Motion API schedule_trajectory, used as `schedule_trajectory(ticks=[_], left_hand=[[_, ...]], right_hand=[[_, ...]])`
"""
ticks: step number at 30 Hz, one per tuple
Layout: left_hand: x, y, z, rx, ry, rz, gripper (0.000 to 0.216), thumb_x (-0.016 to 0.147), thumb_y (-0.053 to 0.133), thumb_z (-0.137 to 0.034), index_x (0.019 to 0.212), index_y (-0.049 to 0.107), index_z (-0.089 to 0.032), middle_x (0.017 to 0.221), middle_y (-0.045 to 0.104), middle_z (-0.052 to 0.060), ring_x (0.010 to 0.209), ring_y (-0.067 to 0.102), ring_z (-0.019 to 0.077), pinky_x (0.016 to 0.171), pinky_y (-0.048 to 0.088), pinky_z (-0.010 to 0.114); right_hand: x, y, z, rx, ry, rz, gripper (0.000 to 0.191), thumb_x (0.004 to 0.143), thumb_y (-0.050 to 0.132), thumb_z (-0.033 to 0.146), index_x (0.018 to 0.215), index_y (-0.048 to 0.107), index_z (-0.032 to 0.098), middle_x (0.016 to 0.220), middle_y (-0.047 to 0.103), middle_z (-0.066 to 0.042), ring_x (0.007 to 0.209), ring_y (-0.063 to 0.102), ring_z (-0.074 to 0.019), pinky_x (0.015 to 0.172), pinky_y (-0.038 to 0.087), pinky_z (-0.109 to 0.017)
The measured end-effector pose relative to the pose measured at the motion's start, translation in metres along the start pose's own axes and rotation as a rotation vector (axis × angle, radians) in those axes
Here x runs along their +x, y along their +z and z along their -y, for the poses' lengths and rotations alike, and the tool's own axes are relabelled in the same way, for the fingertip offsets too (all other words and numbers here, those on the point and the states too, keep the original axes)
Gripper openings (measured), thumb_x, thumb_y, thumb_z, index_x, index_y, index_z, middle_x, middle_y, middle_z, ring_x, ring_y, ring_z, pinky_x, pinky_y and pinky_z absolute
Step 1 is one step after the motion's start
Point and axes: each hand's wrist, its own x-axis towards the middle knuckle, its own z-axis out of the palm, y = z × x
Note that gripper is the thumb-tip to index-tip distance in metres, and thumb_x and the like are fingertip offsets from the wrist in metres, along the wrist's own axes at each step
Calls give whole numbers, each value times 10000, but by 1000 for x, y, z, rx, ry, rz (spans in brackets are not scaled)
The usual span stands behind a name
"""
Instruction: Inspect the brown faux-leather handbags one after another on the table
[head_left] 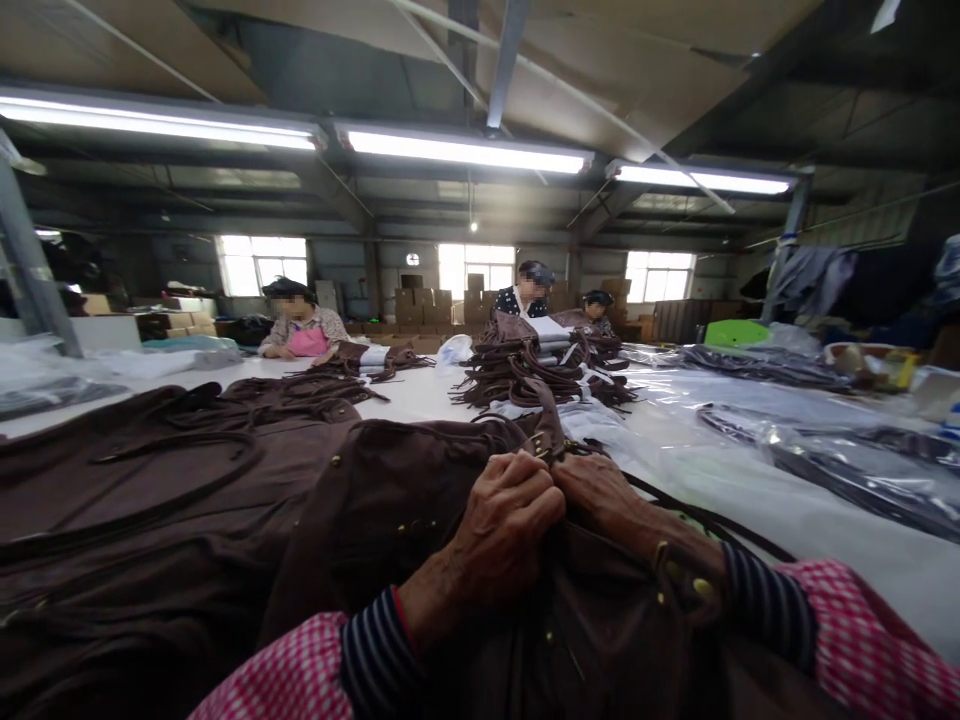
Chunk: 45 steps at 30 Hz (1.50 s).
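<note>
- My left hand [504, 528] is curled almost to a fist, knuckles up, and its fingers [534, 500] are pressed together, pinching the top edge of the brown leather bag [390, 500].
- My right hand [604, 495] meets it from the other side, the two hands touching; its fingers are bent down into the same edge, just below the strap buckle [538, 443].
- Both forearms come from the bottom corners, in striped cuffs and pink checked sleeves.
- The bag lies directly before me on the white counter [420, 395], its top edge pointing away from me; its long axis I cannot tell.
- More brown bags [135, 480] lie flat to the left.
- A pile of brown straps [525, 375] stands further on the counter.
- Three other persons work at the far side.
</note>
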Motion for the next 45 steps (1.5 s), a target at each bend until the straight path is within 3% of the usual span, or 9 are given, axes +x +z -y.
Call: schedule_trajectory(ticks=[4,10,15,22,30,34,37,40,45], left_hand=[[0,0,-1,1,-1,17,181,931,389,-106,800,482,-190,780,595,42,916,522,205,858,388,396],[-1,1,-1,8,4,38,164,921,396,-100,814,484,-188,791,595,37,926,531,201,869,396,392],[-1,1,-1,11,-7,50,183,930,381,-113,801,482,-193,793,602,41,934,529,199,871,398,388],[0,0,0,23,6,54,166,905,394,-99,806,490,-191,794,605,42,935,527,198,871,399,389],[0,-1,-1,45,-14,90,178,915,395,-119,777,481,-192,782,592,44,914,512,197,867,392,389],[0,-3,-1,41,-19,106,188,949,381,-119,827,507,-187,829,615,48,979,521,205,892,388,389],[3,-8,-3,43,-30,188,172,945,402,-114,840,516,-187,876,629,51,1009,516,211,899,380,386],[9,-17,-8,28,-86,315,174,920,410,-83,852,528,-191,904,632,36,983,507,205,893,370,384],[28,-44,-20,-70,-196,520,245,755,495,-66,930,588,-209,924,619,11,980,490,199,942,360,385]], right_hand=[[1,13,-4,-7,-10,-92,175,963,539,194,943,710,165,953,742,-123,892,681,-230,708,432,-285],[6,22,-7,16,-11,-102,248,964,491,142,889,728,150,941,748,-135,861,699,-234,652,405,-288],[2,17,-9,62,-63,-59,230,953,505,150,962,734,154,1023,734,-130,920,704,-246,683,424,-283],[-5,16,-2,54,23,-110,307,998,416,99,1134,691,119,1146,690,-164,992,688,-255,712,459,-289],[-23,41,-20,194,-214,-400,217,942,478,72,913,665,179,895,669,-87,764,617,-189,636,458,-274],[-50,39,-35,376,-302,-416,199,971,472,177,934,658,237,844,661,-38,764,610,-179,670,488,-270],[-66,36,-43,571,-296,-325,173,965,471,218,942,642,233,855,662,-15,748,603,-168,665,488,-271],[-71,39,-41,765,-173,-260,83,902,532,212,916,614,213,843,656,-4,722,592,-155,634,472,-256],[-72,56,-32,972,-69,-365,91,814,590,221,897,556,207,739,625,14,635,569,-139,575,460,-239]])
